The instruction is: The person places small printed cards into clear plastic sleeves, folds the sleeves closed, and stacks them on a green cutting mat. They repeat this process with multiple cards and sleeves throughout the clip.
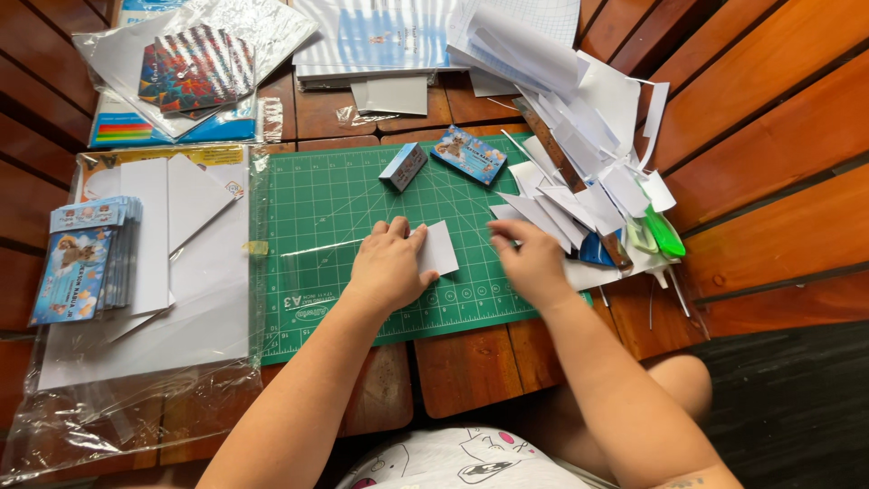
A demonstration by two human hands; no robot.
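Fingers of the left hand (389, 264) lie flat, pressing a folded white card (436, 247) onto the green cutting mat (326, 208). The right hand (529, 263) curls loosely just beside the card's right edge, fingertips at the paper scraps (579, 172); bare mat lies beyond the left fingers.

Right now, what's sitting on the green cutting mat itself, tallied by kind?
Small printed boxes: 2, one grey-sided, one blue-topped
White folded card: 1, under the left hand
Hands on the cutting mat: 2, the right hand at the edge of the paper offcuts
Total: 5
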